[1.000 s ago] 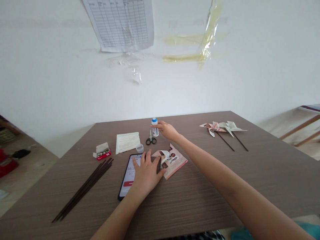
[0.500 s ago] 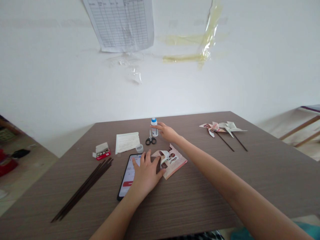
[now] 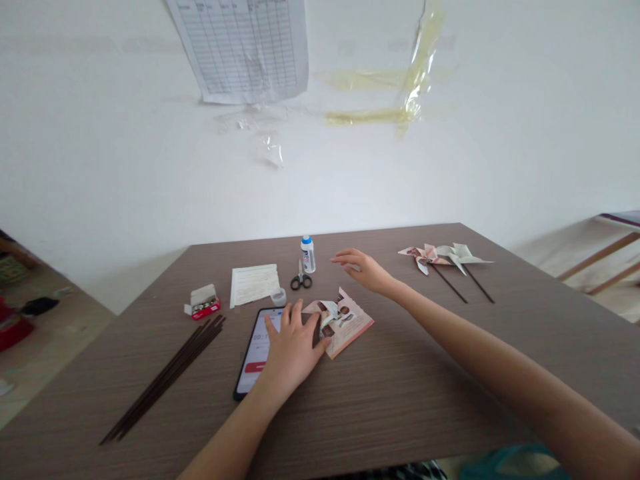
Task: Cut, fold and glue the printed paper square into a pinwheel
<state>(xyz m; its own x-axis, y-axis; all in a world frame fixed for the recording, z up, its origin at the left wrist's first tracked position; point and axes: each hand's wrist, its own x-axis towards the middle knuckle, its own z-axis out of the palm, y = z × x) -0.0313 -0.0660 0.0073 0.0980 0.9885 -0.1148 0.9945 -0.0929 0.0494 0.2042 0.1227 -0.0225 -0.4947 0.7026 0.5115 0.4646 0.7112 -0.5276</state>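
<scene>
Printed paper [image 3: 345, 323] under flat left hand [image 3: 293, 347]; right hand [image 3: 363, 269] fingers open, clear of glue bottle [image 3: 308, 254].

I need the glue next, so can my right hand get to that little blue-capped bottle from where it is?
Probably yes. The right hand hovers open just right of the glue bottle, with only bare table between them; the scissors lie on the bottle's other side.
</scene>
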